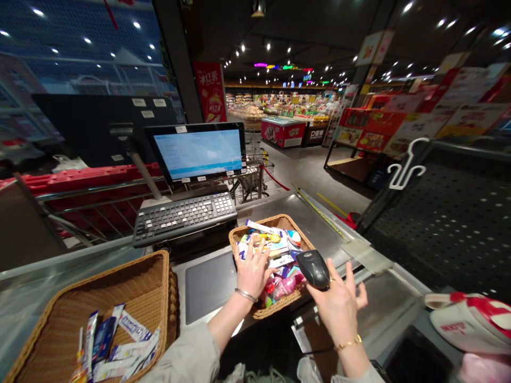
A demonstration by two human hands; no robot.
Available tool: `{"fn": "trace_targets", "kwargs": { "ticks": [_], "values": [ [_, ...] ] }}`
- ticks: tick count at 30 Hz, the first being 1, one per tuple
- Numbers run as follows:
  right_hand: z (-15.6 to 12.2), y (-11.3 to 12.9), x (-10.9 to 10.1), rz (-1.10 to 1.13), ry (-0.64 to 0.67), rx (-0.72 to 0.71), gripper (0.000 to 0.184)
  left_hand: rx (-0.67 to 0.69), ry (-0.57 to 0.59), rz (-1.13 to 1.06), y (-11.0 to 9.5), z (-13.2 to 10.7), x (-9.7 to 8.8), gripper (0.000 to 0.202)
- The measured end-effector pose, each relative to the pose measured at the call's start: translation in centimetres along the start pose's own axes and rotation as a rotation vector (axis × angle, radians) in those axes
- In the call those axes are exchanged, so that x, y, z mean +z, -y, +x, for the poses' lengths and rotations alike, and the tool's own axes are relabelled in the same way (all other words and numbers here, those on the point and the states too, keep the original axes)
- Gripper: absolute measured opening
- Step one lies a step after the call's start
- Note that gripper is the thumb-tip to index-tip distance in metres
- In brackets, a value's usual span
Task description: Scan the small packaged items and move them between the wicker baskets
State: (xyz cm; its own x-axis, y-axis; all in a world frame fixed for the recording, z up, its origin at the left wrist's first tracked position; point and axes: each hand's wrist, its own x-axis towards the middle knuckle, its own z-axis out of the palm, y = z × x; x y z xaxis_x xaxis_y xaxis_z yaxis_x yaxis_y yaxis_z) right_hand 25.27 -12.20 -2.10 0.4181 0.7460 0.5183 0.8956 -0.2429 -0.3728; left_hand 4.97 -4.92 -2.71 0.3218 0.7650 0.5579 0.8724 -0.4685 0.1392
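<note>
A small wicker basket (pixel 279 310) filled with wrapped candies and snack packets (pixel 275 250) stands on the counter. My left hand (pixel 252 268) reaches over its left side, fingers spread and resting on or just above the packets; no item shows in its grip. My right hand (pixel 339 306) holds a black barcode scanner (pixel 313 268) between thumb and fingers, with the other fingers stretched out. The scanner's head is over the basket's right edge. At the lower left, a larger wicker basket (pixel 66 319) holds several slim white-and-blue packets (pixel 133 325).
Behind the baskets are a keyboard (pixel 186 215) and a lit monitor (pixel 199 151). A dark flat panel (pixel 209 284) lies between the baskets. A perforated black panel with a white hook (pixel 408 165) rises at right, near a red-and-white object (pixel 471 319). Shelves and a freezer stand beyond.
</note>
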Motion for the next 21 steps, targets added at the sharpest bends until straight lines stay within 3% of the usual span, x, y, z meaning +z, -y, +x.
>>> {"fn": "trace_targets", "kwargs": {
  "ticks": [12,21],
  "values": [
    [-0.5,2.0,1.7,0.059,-0.074,-0.143,0.044,-0.118,-0.012,0.141,2.1,-1.3,-2.9,0.055],
    [-0.8,6.6,2.0,0.121,0.034,-0.193,0.043,-0.166,-0.037,0.178,4.3,-3.3,-6.8,0.059]
  ]
}}
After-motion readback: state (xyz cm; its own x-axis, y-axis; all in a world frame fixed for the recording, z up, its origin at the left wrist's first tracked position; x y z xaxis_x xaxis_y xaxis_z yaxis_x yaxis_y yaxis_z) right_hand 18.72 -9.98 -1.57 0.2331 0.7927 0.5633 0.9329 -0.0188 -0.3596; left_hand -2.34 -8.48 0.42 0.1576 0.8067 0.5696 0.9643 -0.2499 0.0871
